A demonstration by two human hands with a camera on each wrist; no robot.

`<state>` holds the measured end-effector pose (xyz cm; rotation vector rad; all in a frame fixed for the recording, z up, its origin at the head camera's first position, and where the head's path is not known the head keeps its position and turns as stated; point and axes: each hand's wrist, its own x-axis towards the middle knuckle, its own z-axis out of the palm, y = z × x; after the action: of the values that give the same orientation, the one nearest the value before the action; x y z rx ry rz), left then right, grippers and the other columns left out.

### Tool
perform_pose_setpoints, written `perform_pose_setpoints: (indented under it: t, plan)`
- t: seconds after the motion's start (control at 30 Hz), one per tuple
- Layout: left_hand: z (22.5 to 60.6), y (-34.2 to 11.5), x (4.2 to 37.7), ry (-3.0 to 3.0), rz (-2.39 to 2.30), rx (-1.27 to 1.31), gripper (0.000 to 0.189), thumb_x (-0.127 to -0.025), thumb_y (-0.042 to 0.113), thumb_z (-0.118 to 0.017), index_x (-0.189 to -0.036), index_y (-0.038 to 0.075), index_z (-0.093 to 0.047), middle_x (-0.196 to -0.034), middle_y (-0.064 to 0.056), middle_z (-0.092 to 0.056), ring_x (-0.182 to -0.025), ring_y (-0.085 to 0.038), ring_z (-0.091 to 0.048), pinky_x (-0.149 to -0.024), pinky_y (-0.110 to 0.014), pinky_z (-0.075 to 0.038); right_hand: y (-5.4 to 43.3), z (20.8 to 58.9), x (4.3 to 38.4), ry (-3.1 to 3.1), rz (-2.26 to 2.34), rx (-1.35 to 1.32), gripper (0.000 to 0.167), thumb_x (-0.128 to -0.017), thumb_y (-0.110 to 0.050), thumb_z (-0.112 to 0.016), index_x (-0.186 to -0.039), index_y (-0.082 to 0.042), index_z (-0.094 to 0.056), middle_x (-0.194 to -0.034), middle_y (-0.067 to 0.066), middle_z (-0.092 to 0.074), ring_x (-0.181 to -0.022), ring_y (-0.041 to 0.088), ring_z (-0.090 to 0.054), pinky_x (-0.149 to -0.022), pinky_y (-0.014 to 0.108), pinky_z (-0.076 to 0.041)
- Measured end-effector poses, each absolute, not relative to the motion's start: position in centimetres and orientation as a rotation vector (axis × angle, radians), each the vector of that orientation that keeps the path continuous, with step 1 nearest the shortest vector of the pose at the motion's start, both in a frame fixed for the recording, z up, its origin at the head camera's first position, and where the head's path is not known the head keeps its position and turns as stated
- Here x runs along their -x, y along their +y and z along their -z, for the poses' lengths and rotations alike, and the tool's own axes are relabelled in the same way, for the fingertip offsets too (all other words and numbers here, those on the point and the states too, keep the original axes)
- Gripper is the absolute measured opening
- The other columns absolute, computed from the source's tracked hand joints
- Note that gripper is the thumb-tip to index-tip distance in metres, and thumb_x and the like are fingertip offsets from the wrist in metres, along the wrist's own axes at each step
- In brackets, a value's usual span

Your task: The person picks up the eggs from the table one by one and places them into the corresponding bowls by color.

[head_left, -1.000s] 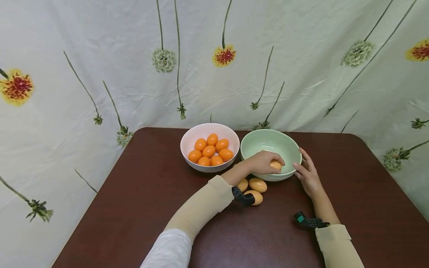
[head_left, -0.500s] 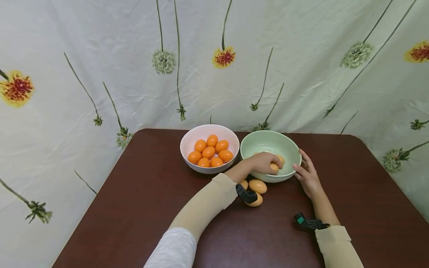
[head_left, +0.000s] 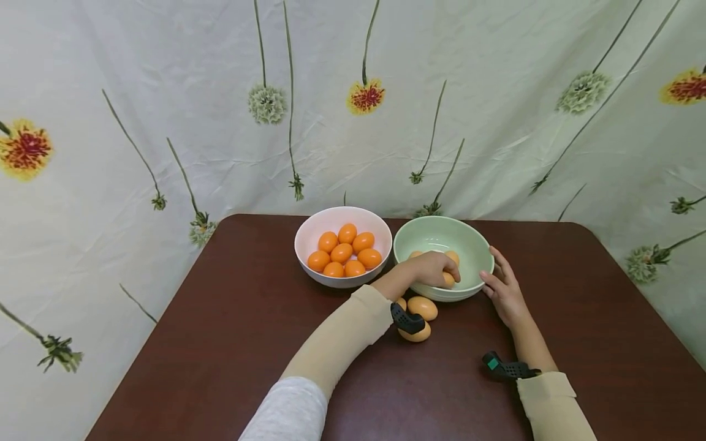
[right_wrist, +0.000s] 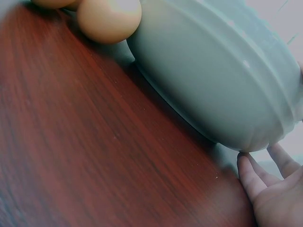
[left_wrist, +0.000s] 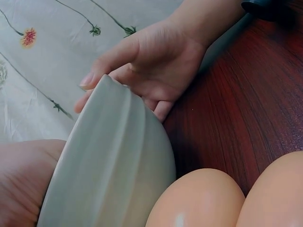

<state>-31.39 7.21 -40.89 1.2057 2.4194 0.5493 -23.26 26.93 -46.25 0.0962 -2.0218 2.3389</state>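
My left hand [head_left: 432, 269] reaches over the rim into the green bowl [head_left: 473, 245]. Its curled fingers hold a light-brown egg [head_left: 449, 280] low inside. Two more brown eggs show in the bowl, one egg [head_left: 452, 256] beyond the fingertips and one partly behind the hand. On the bowl's right side, my right hand [head_left: 507, 295] grips the rim, thumb at the edge and fingers along the outer wall. In the left wrist view, the bowl wall [left_wrist: 109, 161] hides the left fingers. Below the bowl, brown eggs [head_left: 422, 308] lie on the table, partly covered by the left wrist strap.
A pink-white bowl [head_left: 300, 245] with several orange eggs [head_left: 341, 253] stands close to the left of the green bowl. Both are near the back edge of the dark wooden table [head_left: 237, 318]. A flowered cloth [head_left: 220, 92] hangs behind.
My left hand has lowered slightly into the green bowl with the egg. Another egg inside the bowl has come into sight beyond the fingers. The right hand keeps its hold on the rim.
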Motion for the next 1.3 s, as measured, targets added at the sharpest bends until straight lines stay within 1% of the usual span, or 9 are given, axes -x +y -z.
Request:
perform_pose_setpoints:
  t: [0.07,0.2,0.33,0.5,0.73,0.87,1.0,1.17,1.3]
  plan:
    - [40.4,7.2,30.9,2.43,-0.533,-1.198,0.024,-0.091,0.007,-0.064,-0.112,0.015,-0.074,-0.112,0.007,-0.068,-0.104,-0.006,-0.056,-0.085,-0.015,-0.039,26.9,46.3,23.2,-2.022,-2.337,-0.103,0.063,-0.101,-0.013,-0.052,-0.156,-0.023,-0.022,-0.147,0.012,-0.019,-0.121,0.016,-0.04,-0.085,0.018,-0.047]
    - [40.3,7.2,30.6,2.449,-0.51,-1.191,0.025,-0.091,0.006,-0.065,-0.112,0.015,-0.074,-0.114,0.005,-0.069,-0.105,-0.008,-0.056,-0.084,-0.014,-0.039,26.9,46.2,23.2,-2.025,-2.33,-0.11,0.064,-0.101,-0.014,-0.052,-0.156,-0.022,-0.021,-0.146,0.01,-0.021,-0.121,0.017,-0.039,-0.085,0.018,-0.047]
    - [40.2,7.1,30.6,2.448,-0.493,-1.175,0.025,-0.091,0.007,-0.066,-0.113,0.016,-0.074,-0.115,0.005,-0.068,-0.108,-0.009,-0.057,-0.085,-0.014,-0.04,26.9,46.2,23.3,-2.028,-2.33,-0.105,0.064,-0.101,-0.013,-0.051,-0.156,-0.022,-0.021,-0.148,0.013,-0.019,-0.121,0.016,-0.039,-0.085,0.018,-0.047]
    - [40.3,7.2,30.7,2.443,-0.489,-1.174,0.024,-0.092,0.009,-0.066,-0.113,0.016,-0.074,-0.115,0.006,-0.069,-0.108,-0.008,-0.057,-0.084,-0.014,-0.04,26.8,46.2,23.3,-2.028,-2.336,-0.091,0.064,-0.1,-0.013,-0.052,-0.156,-0.023,-0.022,-0.15,0.015,-0.017,-0.122,0.016,-0.039,-0.086,0.018,-0.047]
    - [40.2,7.1,30.6,2.427,-0.566,-1.133,0.026,-0.092,0.01,-0.067,-0.117,0.013,-0.071,-0.118,0.001,-0.067,-0.112,-0.01,-0.058,-0.088,-0.016,-0.043,27.0,46.2,23.3,-2.025,-2.332,-0.101,0.065,-0.101,-0.015,-0.052,-0.157,-0.023,-0.02,-0.15,0.015,-0.016,-0.121,0.014,-0.039,-0.086,0.017,-0.047]
    - [40.2,7.0,30.5,2.466,-0.618,-1.161,0.026,-0.089,0.014,-0.071,-0.116,0.011,-0.07,-0.114,0.0,-0.068,-0.107,-0.01,-0.06,-0.085,-0.015,-0.043,27.0,46.2,23.3,-2.013,-2.332,-0.109,0.065,-0.1,-0.015,-0.052,-0.156,-0.022,-0.021,-0.148,0.014,-0.019,-0.119,0.013,-0.041,-0.085,0.017,-0.047]
    - [40.4,6.8,30.4,2.538,-0.709,-1.177,0.025,-0.087,0.019,-0.074,-0.11,0.011,-0.071,-0.105,0.002,-0.069,-0.099,-0.008,-0.06,-0.081,-0.014,-0.043,27.1,46.3,23.4,-2.008,-2.331,-0.121,0.064,-0.101,-0.013,-0.051,-0.156,-0.021,-0.021,-0.146,0.012,-0.021,-0.116,0.012,-0.044,-0.085,0.018,-0.048]
    - [40.8,6.6,30.2,2.632,-0.94,-1.123,0.019,-0.089,0.021,-0.071,-0.106,0.012,-0.072,-0.099,0.005,-0.07,-0.092,-0.005,-0.06,-0.08,-0.014,-0.043,27.1,46.3,23.4,-2.01,-2.33,-0.123,0.062,-0.101,-0.014,-0.052,-0.156,-0.023,-0.023,-0.146,0.011,-0.021,-0.114,0.01,-0.046,-0.085,0.018,-0.047]
    - [41.0,6.3,29.9,2.65,-1.107,-1.133,0.016,-0.091,0.021,-0.068,-0.103,0.011,-0.072,-0.096,0.005,-0.07,-0.088,-0.003,-0.061,-0.079,-0.013,-0.043,27.1,46.4,23.3,-2.016,-2.328,-0.135,0.063,-0.101,-0.014,-0.052,-0.156,-0.024,-0.023,-0.145,0.01,-0.022,-0.114,0.01,-0.046,-0.085,0.018,-0.047]
